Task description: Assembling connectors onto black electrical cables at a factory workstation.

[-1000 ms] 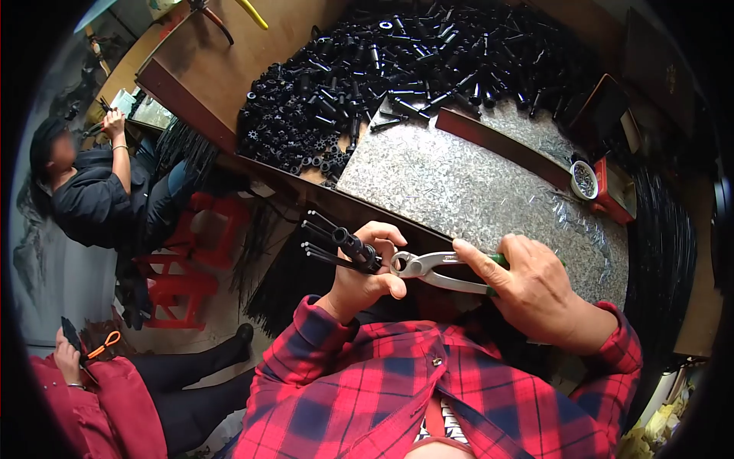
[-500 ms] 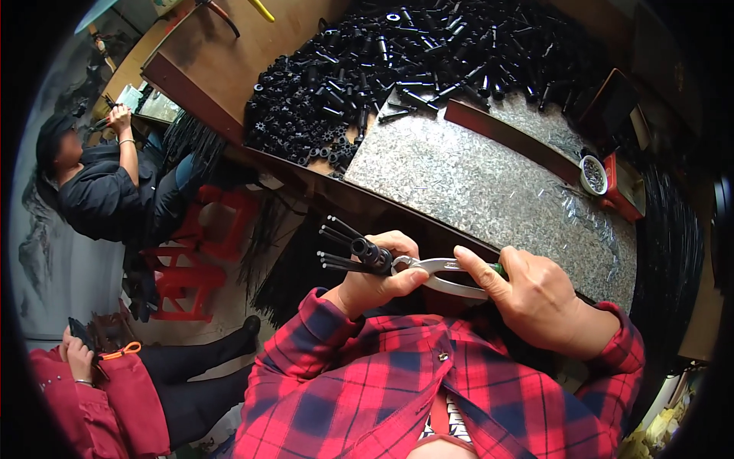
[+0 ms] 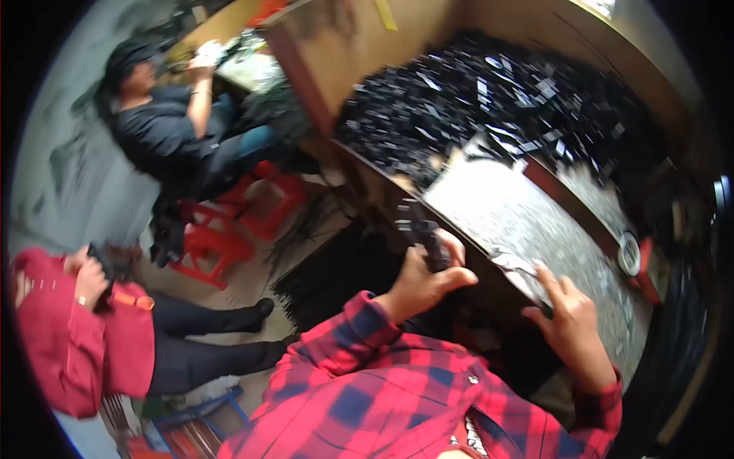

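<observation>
My left hand [image 3: 413, 284] is closed round a black tubular fitting [image 3: 430, 239] with several thin black rods standing out of it, their pale tips blurred. To the right, my right hand [image 3: 569, 314] holds silver pliers [image 3: 517, 265] by the handles, mostly hidden under the fingers. The plier head points toward the left hand, with a gap between it and the fitting. Motion blur hides whether the jaws are apart. Both hands are in front of the bench's near edge.
A heap of black parts [image 3: 497, 99] covers the back of the bench, behind a grey speckled slab [image 3: 497, 199] with a dark red strip [image 3: 562, 187]. A white bowl [image 3: 628, 254] is beside a red box [image 3: 654, 271]. Black rods [image 3: 329, 268] and red stools [image 3: 218, 249] stand left, near two people.
The plier head has come away from the fitting, and my hands are farther apart. The whole view has shifted and is blurred; the bench now appears lower and farther right.
</observation>
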Available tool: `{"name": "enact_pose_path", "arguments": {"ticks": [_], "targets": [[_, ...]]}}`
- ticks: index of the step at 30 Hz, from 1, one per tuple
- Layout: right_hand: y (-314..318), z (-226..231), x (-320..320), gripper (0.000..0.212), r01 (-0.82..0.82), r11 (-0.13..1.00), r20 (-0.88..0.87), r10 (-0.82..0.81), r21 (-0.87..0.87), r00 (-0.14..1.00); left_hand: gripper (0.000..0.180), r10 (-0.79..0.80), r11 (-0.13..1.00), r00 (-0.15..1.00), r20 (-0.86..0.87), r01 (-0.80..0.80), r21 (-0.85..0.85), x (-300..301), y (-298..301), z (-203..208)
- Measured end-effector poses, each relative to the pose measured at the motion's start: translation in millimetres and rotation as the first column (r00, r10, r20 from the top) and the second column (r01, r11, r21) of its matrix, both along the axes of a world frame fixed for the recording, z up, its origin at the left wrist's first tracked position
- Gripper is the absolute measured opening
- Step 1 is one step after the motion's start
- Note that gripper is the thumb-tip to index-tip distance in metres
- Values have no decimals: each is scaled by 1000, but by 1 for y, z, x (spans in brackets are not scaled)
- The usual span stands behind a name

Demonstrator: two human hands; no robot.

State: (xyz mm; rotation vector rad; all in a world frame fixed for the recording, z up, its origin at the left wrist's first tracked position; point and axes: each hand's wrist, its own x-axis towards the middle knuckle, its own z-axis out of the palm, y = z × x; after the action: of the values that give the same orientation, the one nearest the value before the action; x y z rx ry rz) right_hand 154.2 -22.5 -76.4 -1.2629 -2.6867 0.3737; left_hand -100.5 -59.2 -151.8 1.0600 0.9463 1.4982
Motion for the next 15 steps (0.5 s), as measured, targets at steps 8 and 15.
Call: {"name": "enact_pose_path", "arguments": {"ticks": [8,15], "targets": [[9,-31,46,60,91,928,109,-139,362,984,38,-177,980,984,13,175,91,9,6,50],[-39,-63,-11,47,-472,875,-484,369,-106,793,30,-138,984,970,199,111,141,-4,15,99]]}}
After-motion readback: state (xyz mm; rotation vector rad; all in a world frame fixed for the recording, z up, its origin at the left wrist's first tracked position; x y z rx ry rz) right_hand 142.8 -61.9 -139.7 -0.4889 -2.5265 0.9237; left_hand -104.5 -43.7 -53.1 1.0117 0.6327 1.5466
